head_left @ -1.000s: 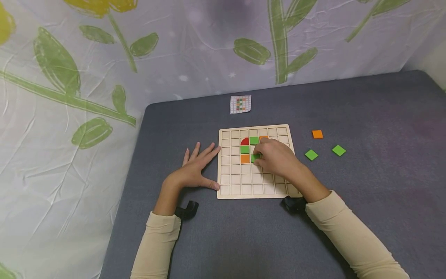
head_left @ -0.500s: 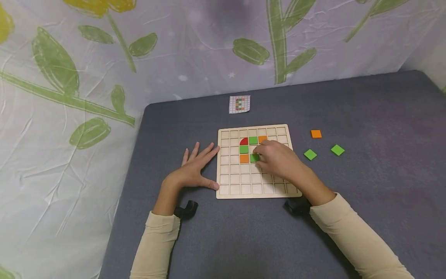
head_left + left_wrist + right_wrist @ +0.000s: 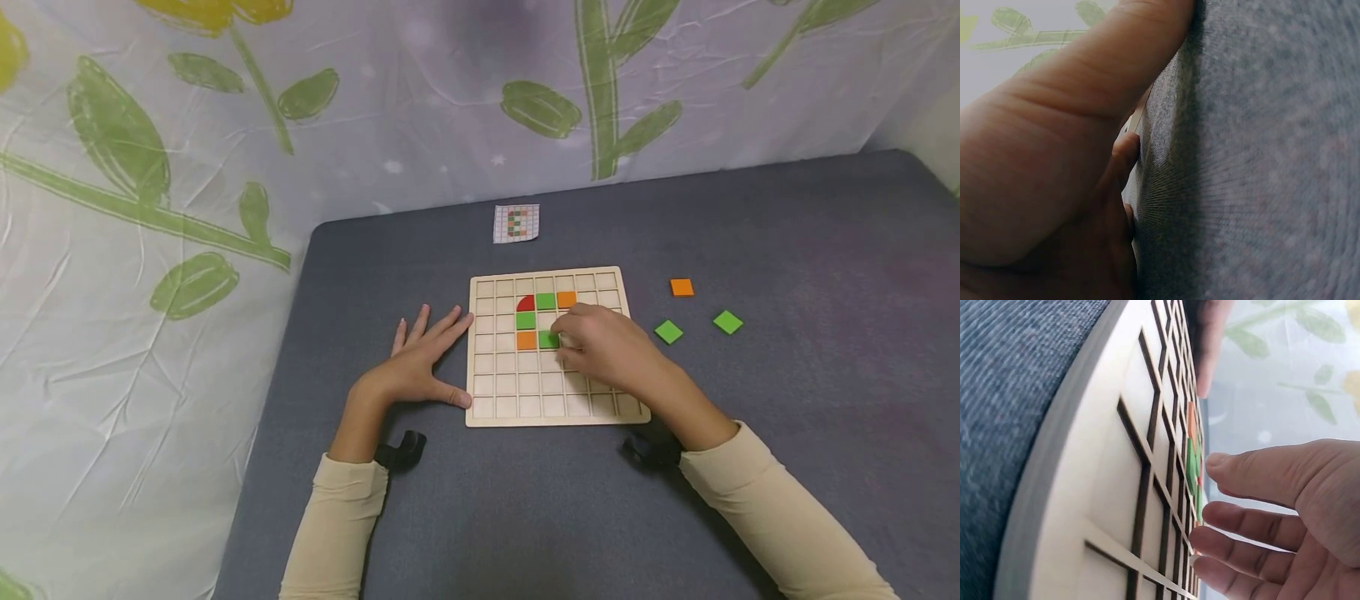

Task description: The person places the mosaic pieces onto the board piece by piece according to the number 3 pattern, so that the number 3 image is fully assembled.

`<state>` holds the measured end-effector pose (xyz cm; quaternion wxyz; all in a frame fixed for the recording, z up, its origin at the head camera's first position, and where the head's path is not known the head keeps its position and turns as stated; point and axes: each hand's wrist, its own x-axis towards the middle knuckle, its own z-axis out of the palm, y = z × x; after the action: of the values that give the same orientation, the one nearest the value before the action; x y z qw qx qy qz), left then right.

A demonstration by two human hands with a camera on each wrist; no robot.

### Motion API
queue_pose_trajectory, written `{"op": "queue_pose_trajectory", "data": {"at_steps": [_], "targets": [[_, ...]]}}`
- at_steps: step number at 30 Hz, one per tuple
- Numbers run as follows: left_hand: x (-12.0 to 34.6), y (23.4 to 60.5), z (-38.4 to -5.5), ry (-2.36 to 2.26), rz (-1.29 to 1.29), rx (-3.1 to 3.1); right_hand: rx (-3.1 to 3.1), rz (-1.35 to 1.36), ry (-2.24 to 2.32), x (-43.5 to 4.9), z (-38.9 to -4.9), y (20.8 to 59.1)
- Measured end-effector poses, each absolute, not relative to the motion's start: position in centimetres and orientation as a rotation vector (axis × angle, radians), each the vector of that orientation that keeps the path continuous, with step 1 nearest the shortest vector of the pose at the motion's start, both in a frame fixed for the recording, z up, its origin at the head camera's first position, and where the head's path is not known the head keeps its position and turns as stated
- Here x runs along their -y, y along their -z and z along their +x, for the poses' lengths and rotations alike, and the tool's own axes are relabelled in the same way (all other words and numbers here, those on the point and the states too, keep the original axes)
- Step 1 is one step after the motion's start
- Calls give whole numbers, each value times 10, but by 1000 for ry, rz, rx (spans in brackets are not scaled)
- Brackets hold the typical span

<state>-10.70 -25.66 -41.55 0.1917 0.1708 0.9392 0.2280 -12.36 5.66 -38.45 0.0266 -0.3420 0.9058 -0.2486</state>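
A wooden grid board lies on the table. My left hand has its fingers spread, thumb and index fingertip at the board's left edge. Over the board's right half hovers my right hand, fingers slightly bent with nothing between them. Its fingertips are just right of a green square tile set in a cell. Left of that tile sits an orange tile, with another green tile behind it. The row farther back holds a red quarter-round tile, a green tile and an orange tile.
Right of the board lie a loose orange tile and two loose green tiles, one nearer and one farther right. A small printed pattern card lies behind the board. A leaf-patterned sheet hangs behind the table.
My right hand has drawn slightly right, its fingers coming off the green tile, which stays in its cell. The left hand has kept its place.
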Motion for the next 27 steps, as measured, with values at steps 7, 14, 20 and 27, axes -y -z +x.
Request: {"op": "queue_pose_trajectory", "data": {"at_steps": [7,14,20,27], "targets": [[257,414,-106,-636,482,-2638,-2845,-1054,767,-67,-122,384],[256,414,-106,-638,473,-2639,-2867,-1043,760,-77,-120,384],[256,414,-106,-636,473,-2639,-2904,-994,757,-87,-120,381],[254,413,-105,-633,463,-2635,-2869,-857,715,-103,-123,370]]}}
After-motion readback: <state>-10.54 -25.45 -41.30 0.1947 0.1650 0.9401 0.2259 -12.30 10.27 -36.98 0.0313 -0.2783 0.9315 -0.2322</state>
